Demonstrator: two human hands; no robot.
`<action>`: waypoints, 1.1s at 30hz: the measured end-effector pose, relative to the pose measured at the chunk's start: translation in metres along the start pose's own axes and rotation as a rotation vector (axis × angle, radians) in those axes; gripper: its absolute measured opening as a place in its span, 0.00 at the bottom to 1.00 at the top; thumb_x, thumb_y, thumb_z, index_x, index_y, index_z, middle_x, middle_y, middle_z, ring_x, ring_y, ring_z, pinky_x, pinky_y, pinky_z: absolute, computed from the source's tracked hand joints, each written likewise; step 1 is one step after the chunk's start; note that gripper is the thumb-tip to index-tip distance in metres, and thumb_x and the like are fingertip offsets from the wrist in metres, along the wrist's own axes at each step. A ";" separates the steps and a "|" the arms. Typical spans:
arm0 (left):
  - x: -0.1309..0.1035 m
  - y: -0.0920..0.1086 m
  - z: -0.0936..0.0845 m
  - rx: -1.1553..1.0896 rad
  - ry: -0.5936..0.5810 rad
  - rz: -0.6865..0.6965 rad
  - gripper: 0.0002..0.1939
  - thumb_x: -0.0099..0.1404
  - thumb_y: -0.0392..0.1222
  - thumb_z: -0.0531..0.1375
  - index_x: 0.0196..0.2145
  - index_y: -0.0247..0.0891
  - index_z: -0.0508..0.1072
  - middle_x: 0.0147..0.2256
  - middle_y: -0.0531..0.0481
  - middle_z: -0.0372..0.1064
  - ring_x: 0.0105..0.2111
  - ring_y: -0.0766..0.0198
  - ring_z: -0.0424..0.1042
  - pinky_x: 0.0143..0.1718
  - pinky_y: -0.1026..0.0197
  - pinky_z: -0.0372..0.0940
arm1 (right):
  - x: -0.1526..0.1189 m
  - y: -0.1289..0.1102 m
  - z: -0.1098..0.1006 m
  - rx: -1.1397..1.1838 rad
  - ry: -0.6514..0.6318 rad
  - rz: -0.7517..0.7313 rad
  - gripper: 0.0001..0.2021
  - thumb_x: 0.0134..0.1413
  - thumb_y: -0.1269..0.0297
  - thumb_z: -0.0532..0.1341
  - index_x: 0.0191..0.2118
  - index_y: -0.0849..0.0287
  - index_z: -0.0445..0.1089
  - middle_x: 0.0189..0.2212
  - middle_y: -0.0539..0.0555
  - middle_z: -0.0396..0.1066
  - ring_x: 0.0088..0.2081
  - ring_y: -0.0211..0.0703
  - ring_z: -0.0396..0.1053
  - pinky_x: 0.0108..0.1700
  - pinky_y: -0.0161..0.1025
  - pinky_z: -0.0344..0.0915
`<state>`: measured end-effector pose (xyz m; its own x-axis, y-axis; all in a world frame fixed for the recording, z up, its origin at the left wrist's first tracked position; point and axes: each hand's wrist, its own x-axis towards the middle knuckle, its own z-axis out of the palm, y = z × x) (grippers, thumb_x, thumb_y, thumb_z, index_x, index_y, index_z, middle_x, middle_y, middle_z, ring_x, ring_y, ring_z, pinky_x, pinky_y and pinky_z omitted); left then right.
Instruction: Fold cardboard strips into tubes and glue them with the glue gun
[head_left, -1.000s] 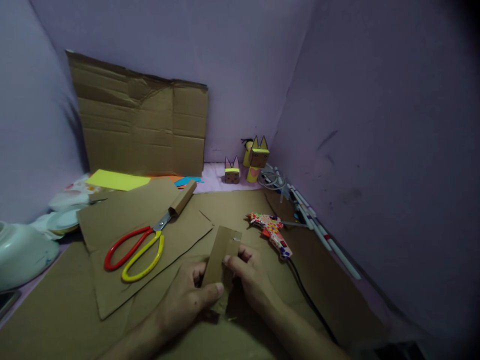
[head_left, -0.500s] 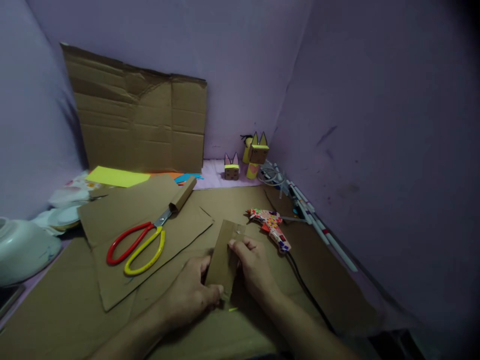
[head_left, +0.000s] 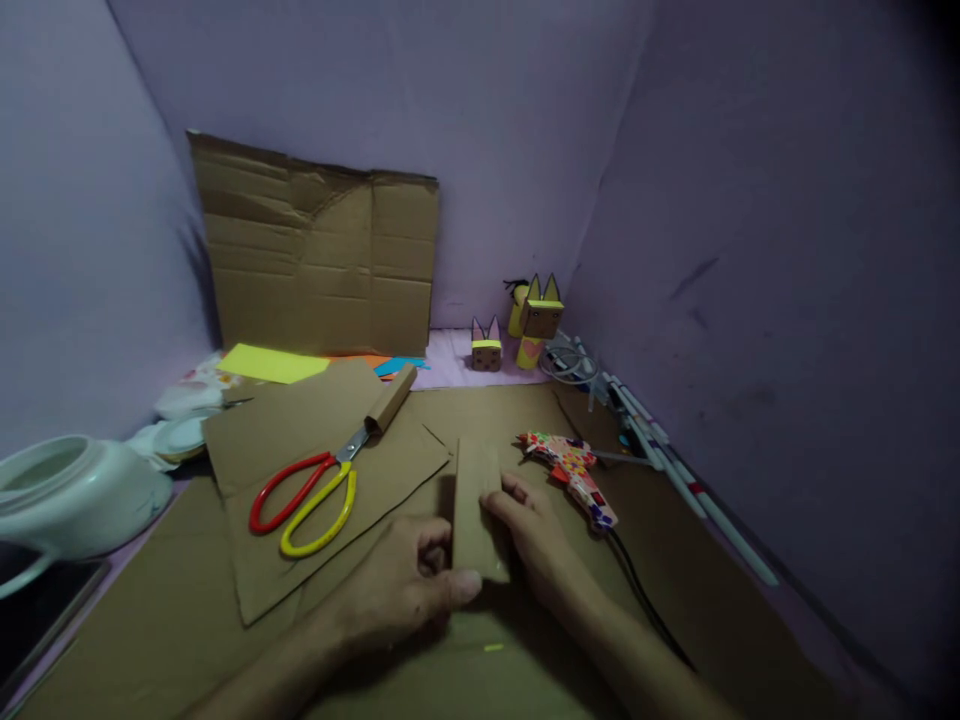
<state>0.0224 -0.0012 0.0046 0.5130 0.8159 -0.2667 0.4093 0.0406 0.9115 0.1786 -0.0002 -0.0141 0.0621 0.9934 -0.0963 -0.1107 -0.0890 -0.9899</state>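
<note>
Both hands are on a narrow folded cardboard piece (head_left: 475,505) that stands lengthwise away from me, above the cardboard sheet. My left hand (head_left: 412,580) grips its near left end, the thumb along the lower edge and the other fingers curled at the side. My right hand (head_left: 536,530) pinches the right edge with the thumb on top; the fingertips underneath are hidden. Left of them, scissors (head_left: 346,455) with red and yellow handles lie with their blades inside a folded cardboard sleeve (head_left: 391,398). A flower-patterned glue gun (head_left: 570,465) lies to the right.
A cardboard sheet (head_left: 150,610) covers the table, with a loose cut piece (head_left: 262,560) on it. A white teapot (head_left: 105,500) stands left. Cardboard animal figures (head_left: 486,352), yellow paper (head_left: 277,363) and an upright cardboard panel (head_left: 322,260) are at the back; glue sticks (head_left: 720,525) line the right.
The cardboard piece has turned more upright in my view, and my left thumb has shifted along its near edge. The whole view has swung left, so things sit further right.
</note>
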 end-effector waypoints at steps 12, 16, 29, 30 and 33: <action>0.092 0.010 -0.105 0.490 0.807 0.058 0.20 0.42 0.39 0.67 0.37 0.40 0.73 0.34 0.43 0.73 0.41 0.43 0.69 0.39 0.55 0.58 | 0.029 0.009 -0.009 -0.561 0.203 -0.186 0.16 0.50 0.61 0.57 0.45 0.59 0.71 0.39 0.61 0.74 0.42 0.55 0.69 0.44 0.48 0.60; 0.083 0.006 -0.097 0.316 0.793 0.024 0.20 0.44 0.36 0.64 0.39 0.42 0.73 0.32 0.44 0.73 0.39 0.45 0.70 0.36 0.55 0.60 | 0.015 -0.001 -0.010 -0.624 0.229 -0.296 0.15 0.52 0.61 0.56 0.45 0.59 0.70 0.42 0.61 0.71 0.39 0.52 0.69 0.42 0.47 0.61; 0.069 -0.018 -0.078 -0.191 0.743 0.003 0.19 0.42 0.40 0.60 0.35 0.34 0.66 0.20 0.52 0.68 0.20 0.60 0.71 0.22 0.61 0.66 | 0.003 0.001 0.009 -0.579 -0.083 -0.542 0.12 0.50 0.73 0.56 0.41 0.59 0.71 0.37 0.58 0.72 0.40 0.48 0.68 0.43 0.44 0.63; 0.069 -0.019 -0.079 -0.150 0.780 0.023 0.19 0.43 0.41 0.59 0.35 0.34 0.66 0.21 0.51 0.68 0.21 0.60 0.71 0.23 0.60 0.66 | 0.002 0.001 0.014 -0.617 -0.167 -0.575 0.14 0.49 0.75 0.56 0.42 0.59 0.71 0.39 0.59 0.72 0.42 0.49 0.67 0.45 0.46 0.62; 0.062 -0.022 -0.079 0.058 0.915 0.107 0.19 0.48 0.44 0.59 0.39 0.35 0.68 0.28 0.48 0.71 0.27 0.58 0.72 0.28 0.59 0.66 | 0.001 0.003 0.031 -0.559 -0.325 -0.474 0.17 0.44 0.78 0.57 0.41 0.60 0.72 0.42 0.61 0.72 0.45 0.53 0.65 0.50 0.50 0.59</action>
<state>-0.0141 0.0942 -0.0076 -0.2358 0.9527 0.1918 0.4439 -0.0700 0.8934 0.1482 0.0028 -0.0137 -0.3235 0.8983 0.2971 0.3742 0.4099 -0.8318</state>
